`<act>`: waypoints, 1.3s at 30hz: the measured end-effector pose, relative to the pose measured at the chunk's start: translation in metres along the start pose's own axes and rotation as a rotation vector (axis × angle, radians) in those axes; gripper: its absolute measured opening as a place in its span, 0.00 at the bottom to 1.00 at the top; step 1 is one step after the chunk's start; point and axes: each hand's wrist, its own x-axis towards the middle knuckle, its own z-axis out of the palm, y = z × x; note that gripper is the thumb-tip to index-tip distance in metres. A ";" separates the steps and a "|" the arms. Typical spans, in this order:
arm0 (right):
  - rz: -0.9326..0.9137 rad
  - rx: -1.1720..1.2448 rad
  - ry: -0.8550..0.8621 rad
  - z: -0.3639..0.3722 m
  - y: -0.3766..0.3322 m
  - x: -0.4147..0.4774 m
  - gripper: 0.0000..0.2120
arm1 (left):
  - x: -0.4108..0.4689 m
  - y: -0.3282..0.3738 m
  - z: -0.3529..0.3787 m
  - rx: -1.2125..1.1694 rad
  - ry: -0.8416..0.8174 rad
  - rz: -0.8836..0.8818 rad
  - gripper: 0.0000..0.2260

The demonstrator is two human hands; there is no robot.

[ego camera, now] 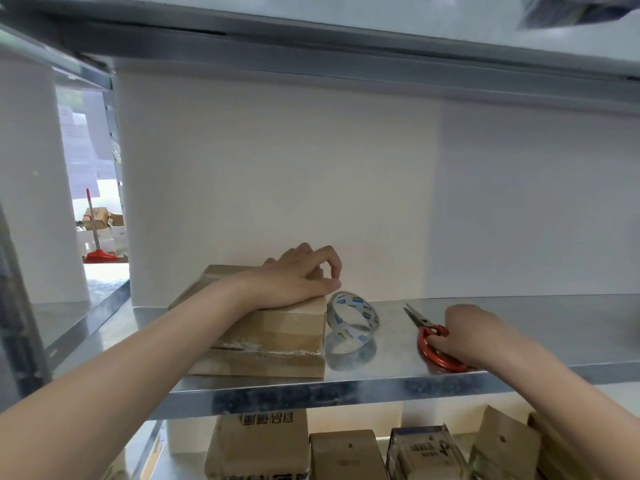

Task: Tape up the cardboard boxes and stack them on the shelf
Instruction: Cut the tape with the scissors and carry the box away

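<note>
Two flat cardboard boxes lie stacked on the metal shelf (391,372); the upper box (287,327) shows clear tape along its seam, the lower box (256,364) sits beneath it. My left hand (294,278) rests on the upper box's top, thumb and forefinger curled together at its right edge. A roll of clear tape (353,318) stands on edge just right of the boxes. Red-handled scissors (429,337) lie on the shelf to the right, blades pointing back. My right hand (467,332) grips their handles.
A white wall closes the back of the shelf. An upper shelf hangs overhead. Several cardboard boxes (258,445) and packages stand on the shelf below. At far left, a red-handled mop (95,230) and more boxes are on the floor.
</note>
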 end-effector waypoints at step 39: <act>-0.295 1.778 -0.102 -0.007 -0.169 -0.029 0.30 | -0.106 -0.059 0.026 -1.040 0.810 -0.486 0.19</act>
